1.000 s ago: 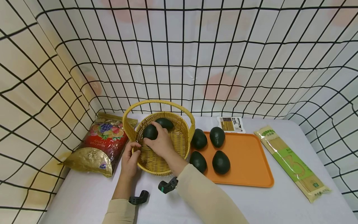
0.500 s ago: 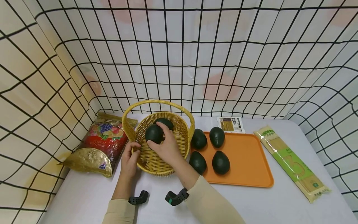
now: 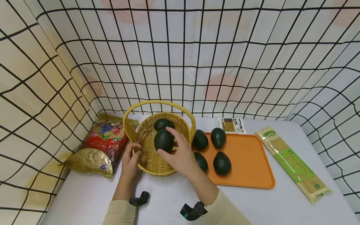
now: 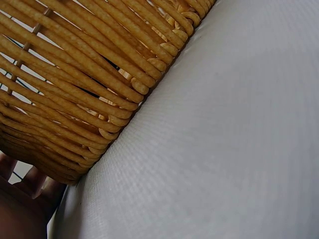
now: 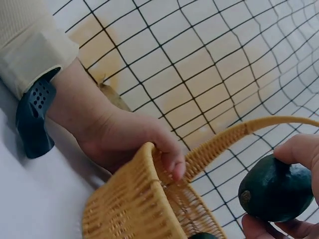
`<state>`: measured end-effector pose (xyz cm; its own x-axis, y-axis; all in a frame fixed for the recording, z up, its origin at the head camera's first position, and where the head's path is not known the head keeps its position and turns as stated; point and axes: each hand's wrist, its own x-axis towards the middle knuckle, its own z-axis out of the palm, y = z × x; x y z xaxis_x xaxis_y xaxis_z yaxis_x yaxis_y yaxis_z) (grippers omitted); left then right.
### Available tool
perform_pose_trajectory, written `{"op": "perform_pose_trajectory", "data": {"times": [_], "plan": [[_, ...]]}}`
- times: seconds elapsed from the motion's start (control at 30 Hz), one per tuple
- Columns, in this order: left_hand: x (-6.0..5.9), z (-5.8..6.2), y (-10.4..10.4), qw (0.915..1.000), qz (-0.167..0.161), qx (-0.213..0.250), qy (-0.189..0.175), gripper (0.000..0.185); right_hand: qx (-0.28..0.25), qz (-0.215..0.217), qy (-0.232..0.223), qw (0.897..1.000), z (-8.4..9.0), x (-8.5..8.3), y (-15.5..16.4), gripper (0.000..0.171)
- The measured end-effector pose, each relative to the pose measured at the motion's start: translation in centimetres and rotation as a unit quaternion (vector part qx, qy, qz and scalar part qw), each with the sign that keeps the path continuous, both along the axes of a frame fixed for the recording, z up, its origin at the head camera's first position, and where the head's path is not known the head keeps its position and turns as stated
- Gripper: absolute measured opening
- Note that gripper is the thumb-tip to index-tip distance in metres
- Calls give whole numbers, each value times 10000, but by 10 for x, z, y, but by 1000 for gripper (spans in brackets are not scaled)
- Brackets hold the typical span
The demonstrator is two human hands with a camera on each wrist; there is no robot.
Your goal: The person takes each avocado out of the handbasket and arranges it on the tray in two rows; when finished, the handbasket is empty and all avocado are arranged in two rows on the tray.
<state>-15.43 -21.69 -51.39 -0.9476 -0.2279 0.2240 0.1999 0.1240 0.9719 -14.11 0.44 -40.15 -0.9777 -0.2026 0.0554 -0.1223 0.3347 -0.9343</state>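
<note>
Over the yellow wicker basket (image 3: 150, 164), my right hand (image 3: 182, 156) holds a dark green avocado (image 3: 163, 140) between thumb and fingers. In the right wrist view the held avocado (image 5: 274, 188) is raised higher than the basket rim. My left hand (image 3: 130, 161) grips the basket's left rim, its fingers hooked over the edge in the right wrist view. Another avocado (image 3: 164, 124) lies inside the basket, towards the back. Several more avocados (image 3: 222, 163) rest on the left half of an orange tray (image 3: 250, 156); one is partly hidden behind my right hand.
A red and gold candy bag (image 3: 98, 145) lies left of the basket. Right of the tray is a packet of noodles (image 3: 293, 164), and behind it a small printed sachet (image 3: 232, 125). Grid-patterned cloth walls (image 3: 180, 56) surround the white table (image 3: 166, 203) at back and sides.
My right hand has lifted the avocado from the basket's left side and moved it right, towards the middle. The left hand and the basket have stayed in place.
</note>
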Motion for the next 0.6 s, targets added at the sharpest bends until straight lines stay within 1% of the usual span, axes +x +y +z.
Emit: {"op": "perform_pose_trajectory", "data": {"times": [0.03, 0.2, 0.43, 0.6], "plan": [[0, 0, 0, 10000, -2, 7, 22, 21, -52, 12, 3, 10000, 1, 2, 4, 75], [1, 1, 1, 10000, -18, 38, 61, 21, 11, -48, 63, 10000, 5, 12, 27, 76], [1, 2, 1, 10000, 26, -32, 76, 22, 278, -143, 269, 9991, 5, 17, 57, 78], [1, 1, 2, 9999, 10, -60, 124, 22, 348, -250, 266, 9987, 3, 22, 77, 78]]}}
